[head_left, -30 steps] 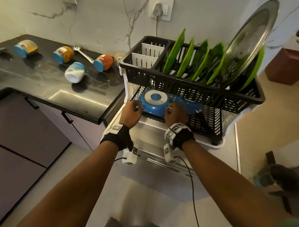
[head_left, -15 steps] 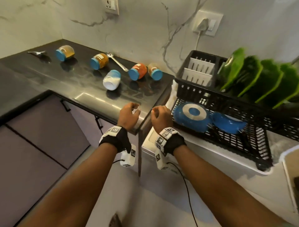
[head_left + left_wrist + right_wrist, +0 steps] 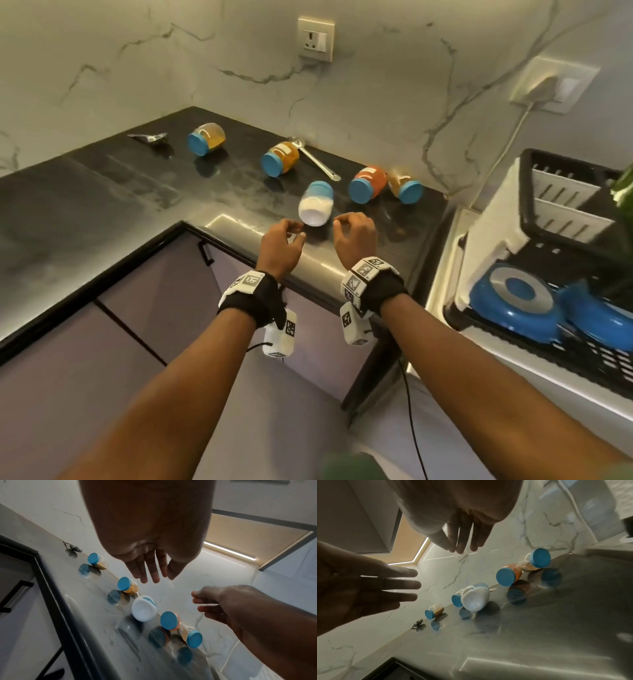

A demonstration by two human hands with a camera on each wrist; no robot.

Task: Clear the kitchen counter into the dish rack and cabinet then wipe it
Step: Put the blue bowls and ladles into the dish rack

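Several blue-lidded jars lie on their sides on the dark counter: a white one nearest me, an orange one, an amber one and two yellow ones. My left hand and right hand hover empty over the counter's front edge, just short of the white jar, one on each side. In the wrist views the left hand's fingers and the right hand's fingers are loosely extended. At the right is the black dish rack.
A long steel ladle lies against the wall behind the jars, and a small metal spoon lies at the far left. Blue bowls sit upside down in the rack's lower tier. Purple cabinet doors run below the counter.
Both hands let go of the blue bowl in the rack's lower tier and moved left to the counter, now close to the white jar. The view swung left with them.
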